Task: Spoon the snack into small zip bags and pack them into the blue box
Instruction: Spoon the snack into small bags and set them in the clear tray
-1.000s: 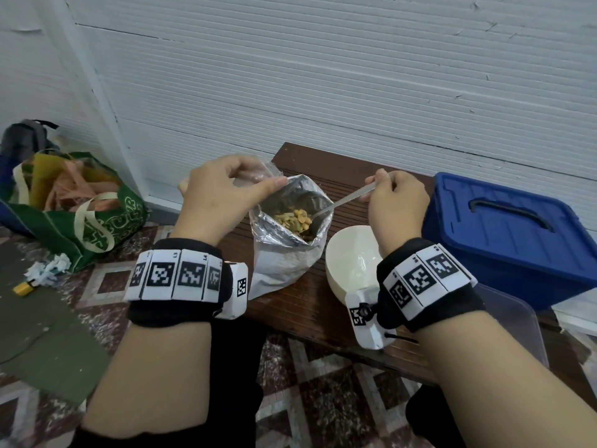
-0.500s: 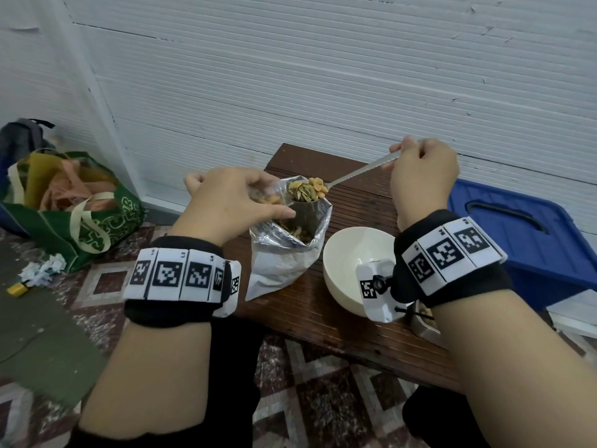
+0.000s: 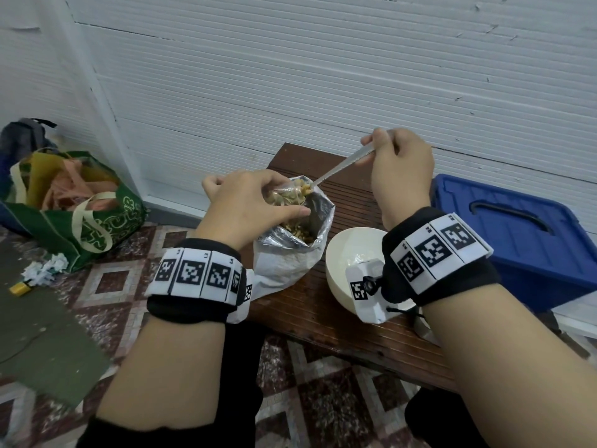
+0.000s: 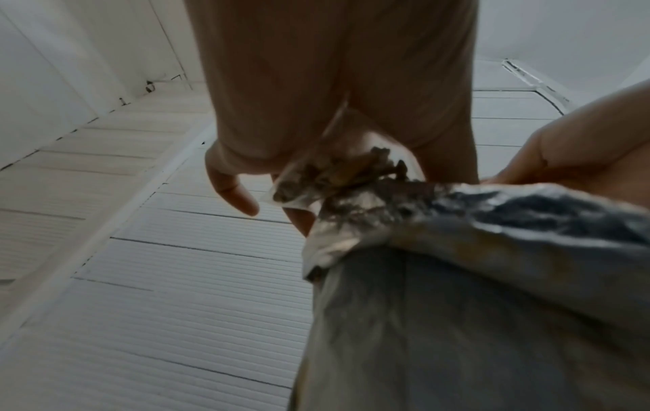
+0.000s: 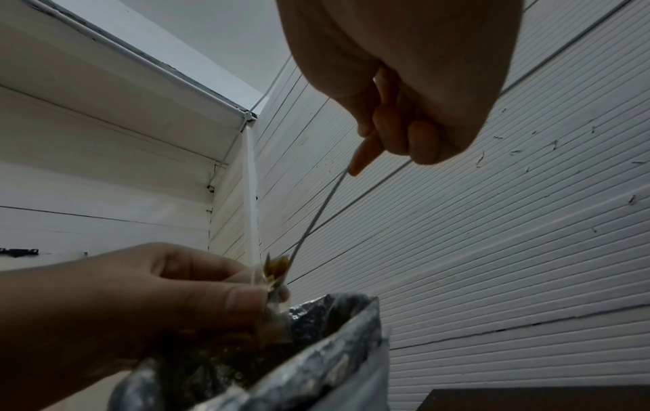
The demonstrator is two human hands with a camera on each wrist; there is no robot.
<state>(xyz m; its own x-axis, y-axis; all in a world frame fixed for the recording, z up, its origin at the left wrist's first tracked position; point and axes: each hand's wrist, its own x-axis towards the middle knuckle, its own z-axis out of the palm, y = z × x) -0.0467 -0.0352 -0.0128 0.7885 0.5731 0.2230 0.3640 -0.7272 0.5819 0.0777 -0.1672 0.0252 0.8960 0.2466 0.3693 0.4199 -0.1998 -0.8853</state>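
Observation:
My left hand [image 3: 252,205] pinches a small clear zip bag [image 3: 286,195] open, just above the mouth of a silver foil snack pouch [image 3: 290,266] standing on the brown table [image 3: 323,321]. My right hand [image 3: 400,169] grips the handle of a metal spoon [image 3: 342,168], whose bowl with yellow-brown snack pieces is tipped into the zip bag's mouth. The left wrist view shows the zip bag [image 4: 334,178] with snack in it above the pouch [image 4: 457,292]. In the right wrist view the spoon [image 5: 316,214] slants down to the zip bag [image 5: 272,275]. The blue box [image 3: 517,234] sits lid-on at the right.
A white bowl [image 3: 349,253] stands on the table between the pouch and the blue box, partly behind my right wrist. On the tiled floor at the left are a green shopping bag [image 3: 80,215] and crumpled paper [image 3: 45,270]. A white panelled wall [image 3: 323,76] stands behind the table.
My right hand lifted the loaded spoon out of the foil pouch, raised it, and now has its bowl at the mouth of the small zip bag. The left hand stayed over the pouch.

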